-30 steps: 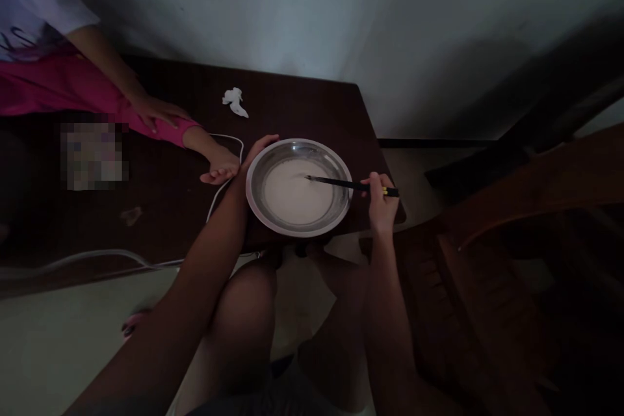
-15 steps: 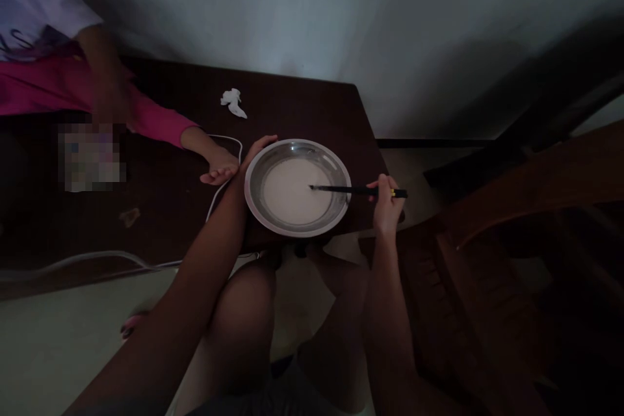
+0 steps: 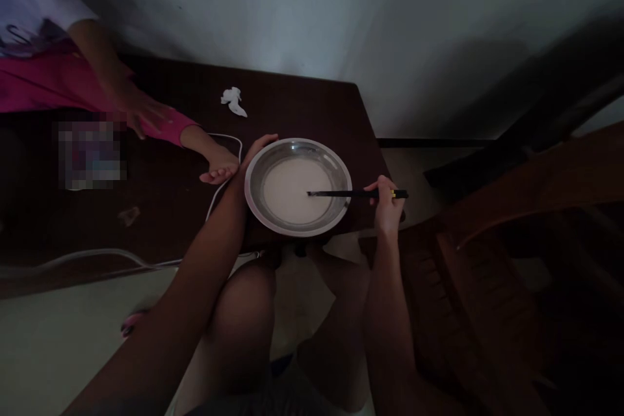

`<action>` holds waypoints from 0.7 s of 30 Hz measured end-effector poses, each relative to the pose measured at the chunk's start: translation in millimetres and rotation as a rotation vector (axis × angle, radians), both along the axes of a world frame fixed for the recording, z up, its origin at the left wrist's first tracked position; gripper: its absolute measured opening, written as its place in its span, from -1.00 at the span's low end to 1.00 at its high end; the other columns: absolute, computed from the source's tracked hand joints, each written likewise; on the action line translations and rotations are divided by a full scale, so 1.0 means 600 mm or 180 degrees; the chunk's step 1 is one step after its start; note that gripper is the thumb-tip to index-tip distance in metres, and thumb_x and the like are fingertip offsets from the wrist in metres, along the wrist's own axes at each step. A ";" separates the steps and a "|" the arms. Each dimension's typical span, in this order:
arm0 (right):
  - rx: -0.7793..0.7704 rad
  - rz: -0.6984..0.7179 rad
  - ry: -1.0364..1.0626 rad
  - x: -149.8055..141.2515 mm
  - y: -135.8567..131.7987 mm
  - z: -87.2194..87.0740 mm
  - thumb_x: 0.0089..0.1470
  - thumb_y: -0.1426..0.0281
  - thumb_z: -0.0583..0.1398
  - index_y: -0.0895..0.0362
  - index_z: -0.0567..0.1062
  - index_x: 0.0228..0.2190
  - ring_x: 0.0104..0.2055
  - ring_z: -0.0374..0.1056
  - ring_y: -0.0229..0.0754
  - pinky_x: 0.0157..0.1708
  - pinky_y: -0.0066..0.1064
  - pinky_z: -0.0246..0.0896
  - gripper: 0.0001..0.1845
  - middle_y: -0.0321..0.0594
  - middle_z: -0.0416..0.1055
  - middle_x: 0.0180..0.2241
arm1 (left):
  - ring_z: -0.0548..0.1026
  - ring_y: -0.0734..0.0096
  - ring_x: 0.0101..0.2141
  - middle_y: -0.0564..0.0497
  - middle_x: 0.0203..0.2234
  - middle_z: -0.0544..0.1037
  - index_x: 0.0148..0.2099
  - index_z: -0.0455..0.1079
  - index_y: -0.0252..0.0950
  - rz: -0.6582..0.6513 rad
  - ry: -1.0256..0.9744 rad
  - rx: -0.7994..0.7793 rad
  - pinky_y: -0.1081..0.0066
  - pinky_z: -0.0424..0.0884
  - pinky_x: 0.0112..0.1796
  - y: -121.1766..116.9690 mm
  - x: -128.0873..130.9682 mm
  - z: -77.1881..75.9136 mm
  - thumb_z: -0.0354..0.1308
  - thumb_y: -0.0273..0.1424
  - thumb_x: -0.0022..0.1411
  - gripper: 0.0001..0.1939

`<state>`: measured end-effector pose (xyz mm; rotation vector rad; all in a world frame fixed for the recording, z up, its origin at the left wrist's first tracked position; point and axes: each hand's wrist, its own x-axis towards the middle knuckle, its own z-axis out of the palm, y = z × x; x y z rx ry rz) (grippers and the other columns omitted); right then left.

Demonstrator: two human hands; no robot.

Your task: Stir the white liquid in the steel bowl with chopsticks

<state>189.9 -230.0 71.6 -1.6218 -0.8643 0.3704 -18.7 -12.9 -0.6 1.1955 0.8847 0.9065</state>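
Note:
A round metal bowl [image 3: 255, 194] stands near the end of a dark wooden table, with a whitish, batter-like liquid [image 3: 291, 190] inside. My left hand [image 3: 256, 148] is curled against the bowl's far left side, its fingers partly hidden behind the rim. In my right hand [image 3: 387, 207], to the right of the bowl, are black chopsticks [image 3: 355, 194] with a gold band near the top. They lie almost level across the bowl's right rim, and their tips reach the middle of the liquid.
On the table [image 3: 302, 101] lie a crumpled white tissue [image 3: 234, 101] and a white cable [image 3: 225, 136]. Another person sits at the left, a bare foot [image 3: 220, 164] close to my left wrist and a hand [image 3: 143, 110] over pink trousers. A wooden chair [image 3: 448, 273] stands right.
The chopstick tips have shifted slightly toward me and left within the liquid. My left hand and the bowl stay put. The other person's hand has lifted away from the blurred item toward the knee.

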 end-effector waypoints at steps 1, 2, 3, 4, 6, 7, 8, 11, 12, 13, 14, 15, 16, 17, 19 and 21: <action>-0.0040 0.0229 0.0031 -0.004 0.000 0.000 0.17 0.08 0.09 0.11 0.43 -0.64 -0.65 0.11 -0.35 -0.58 -0.43 0.00 -0.52 -0.36 0.27 -0.67 | 0.52 0.16 -0.31 0.00 -0.43 0.53 -0.30 0.47 -0.18 -0.0036 0.0020 -0.0114 0.22 0.49 -0.26 0.005 0.003 0.001 0.23 -0.14 0.06 -0.76; -0.0095 0.0509 0.0035 -0.009 0.002 0.000 0.16 0.08 0.10 0.10 0.44 -0.63 -0.63 0.14 -0.34 -0.56 -0.43 0.04 -0.53 -0.37 0.27 -0.67 | 0.51 0.18 -0.34 0.00 -0.46 0.52 -0.34 0.46 -0.19 -0.0078 0.0018 -0.0298 0.22 0.48 -0.27 0.011 0.005 0.002 0.24 -0.15 0.05 -0.77; -0.0144 0.0774 0.0012 -0.015 0.005 0.001 0.15 0.08 0.12 0.10 0.46 -0.60 -0.60 0.18 -0.33 -0.53 -0.43 0.08 -0.55 -0.37 0.27 -0.67 | 0.50 0.21 -0.38 0.01 -0.50 0.51 -0.38 0.44 -0.20 -0.0127 -0.0004 -0.0521 0.23 0.48 -0.29 0.016 0.008 0.003 0.24 -0.16 0.04 -0.78; -0.0166 0.0942 -0.0034 -0.020 0.008 0.002 0.14 0.09 0.13 0.10 0.48 -0.58 -0.57 0.21 -0.32 -0.49 -0.43 0.11 -0.57 -0.37 0.27 -0.66 | 0.48 0.25 -0.42 0.02 -0.53 0.49 -0.41 0.42 -0.21 -0.0180 -0.0037 -0.0739 0.25 0.47 -0.32 0.020 0.011 0.005 0.24 -0.17 0.04 -0.78; -0.0161 0.0900 -0.0164 -0.021 0.013 0.004 0.14 0.10 0.13 0.10 0.50 -0.55 -0.53 0.24 -0.31 -0.45 -0.43 0.13 -0.59 -0.37 0.29 -0.64 | 0.43 0.33 -0.50 0.04 -0.59 0.44 -0.47 0.38 -0.22 -0.0277 -0.0103 -0.1075 0.29 0.45 -0.38 0.024 0.013 0.007 0.23 -0.16 0.04 -0.75; -0.0150 0.0719 -0.0219 -0.017 0.013 0.004 0.15 0.10 0.12 0.10 0.50 -0.55 -0.54 0.24 -0.32 -0.46 -0.44 0.12 -0.59 -0.37 0.29 -0.64 | 0.41 0.35 -0.53 0.04 -0.61 0.43 -0.48 0.37 -0.23 -0.0327 -0.0116 -0.1174 0.30 0.43 -0.41 0.024 0.014 0.008 0.22 -0.15 0.04 -0.74; -0.0137 0.0495 -0.0243 -0.011 0.011 0.004 0.15 0.10 0.11 0.11 0.50 -0.55 -0.56 0.22 -0.33 -0.48 -0.44 0.10 -0.58 -0.37 0.29 -0.65 | 0.39 0.36 -0.55 0.04 -0.61 0.43 -0.49 0.37 -0.23 -0.0369 -0.0107 -0.1229 0.31 0.43 -0.43 0.024 0.013 0.009 0.22 -0.14 0.03 -0.73; -0.0072 -0.0051 -0.0104 0.009 0.000 0.001 0.17 0.09 0.08 0.11 0.45 -0.61 -0.64 0.13 -0.35 -0.58 -0.44 0.00 -0.53 -0.37 0.28 -0.67 | 0.41 0.35 -0.56 0.04 -0.60 0.45 -0.46 0.40 -0.21 -0.0364 -0.0026 -0.1170 0.30 0.43 -0.45 0.020 0.011 0.010 0.24 -0.12 0.00 -0.73; -0.0059 -0.0077 -0.0038 0.011 -0.003 0.000 0.17 0.08 0.07 0.11 0.43 -0.63 -0.65 0.10 -0.36 -0.60 -0.44 -0.02 -0.51 -0.36 0.29 -0.67 | 0.42 0.35 -0.56 0.04 -0.59 0.46 -0.45 0.42 -0.21 -0.0309 -0.0008 -0.1118 0.30 0.44 -0.45 0.019 0.010 0.010 0.24 -0.12 0.00 -0.73; -0.0068 0.0011 0.0004 0.010 -0.004 0.000 0.17 0.07 0.07 0.11 0.42 -0.64 -0.65 0.10 -0.36 -0.60 -0.44 -0.02 -0.50 -0.35 0.29 -0.67 | 0.42 0.35 -0.56 0.05 -0.59 0.46 -0.44 0.42 -0.21 -0.0252 0.0003 -0.1079 0.31 0.45 -0.46 0.017 0.010 0.011 0.25 -0.12 0.00 -0.74; -0.0094 0.0193 0.0008 0.005 -0.003 0.000 0.16 0.06 0.08 0.10 0.43 -0.64 -0.64 0.12 -0.35 -0.59 -0.44 0.01 -0.51 -0.35 0.30 -0.67 | 0.42 0.35 -0.57 0.05 -0.59 0.46 -0.43 0.43 -0.21 -0.0194 0.0007 -0.1047 0.31 0.45 -0.46 0.016 0.009 0.012 0.25 -0.12 0.00 -0.74; -0.0134 0.0445 -0.0031 0.000 -0.001 0.000 0.15 0.06 0.10 0.10 0.44 -0.62 -0.62 0.16 -0.33 -0.56 -0.43 0.05 -0.52 -0.35 0.30 -0.66 | 0.42 0.36 -0.57 0.05 -0.60 0.45 -0.42 0.43 -0.21 -0.0163 0.0017 -0.1041 0.31 0.45 -0.46 0.015 0.008 0.013 0.25 -0.13 0.01 -0.74; -0.0165 0.0692 -0.0099 -0.007 0.003 0.001 0.14 0.06 0.11 0.10 0.46 -0.60 -0.59 0.20 -0.32 -0.52 -0.43 0.09 -0.55 -0.36 0.30 -0.66 | 0.42 0.37 -0.57 0.06 -0.60 0.45 -0.42 0.43 -0.22 -0.0128 0.0026 -0.1040 0.31 0.46 -0.45 0.014 0.008 0.015 0.25 -0.13 0.01 -0.75; -0.0174 0.0861 -0.0188 -0.012 0.007 0.001 0.14 0.07 0.12 0.10 0.49 -0.57 -0.55 0.24 -0.30 -0.47 -0.42 0.13 -0.57 -0.35 0.32 -0.64 | 0.42 0.37 -0.56 0.06 -0.60 0.44 -0.41 0.42 -0.22 -0.0109 0.0027 -0.1036 0.30 0.46 -0.43 0.013 0.008 0.016 0.25 -0.14 0.02 -0.75; -0.0156 0.0859 -0.0353 -0.014 0.012 0.003 0.14 0.10 0.13 0.09 0.51 -0.52 -0.49 0.28 -0.29 -0.41 -0.41 0.16 -0.61 -0.34 0.36 -0.59 | 0.44 0.34 -0.53 0.05 -0.59 0.43 -0.42 0.41 -0.23 -0.0175 0.0034 -0.1060 0.27 0.46 -0.38 0.011 0.008 0.018 0.23 -0.13 0.04 -0.74; -0.0109 0.0484 -0.0380 -0.005 0.010 0.003 0.16 0.10 0.11 0.09 0.50 -0.52 -0.52 0.26 -0.30 -0.45 -0.42 0.13 -0.60 -0.35 0.34 -0.61 | 0.45 0.29 -0.49 0.02 -0.58 0.42 -0.45 0.38 -0.25 -0.0304 0.0069 -0.1106 0.23 0.45 -0.35 0.011 0.008 0.017 0.19 -0.11 0.06 -0.70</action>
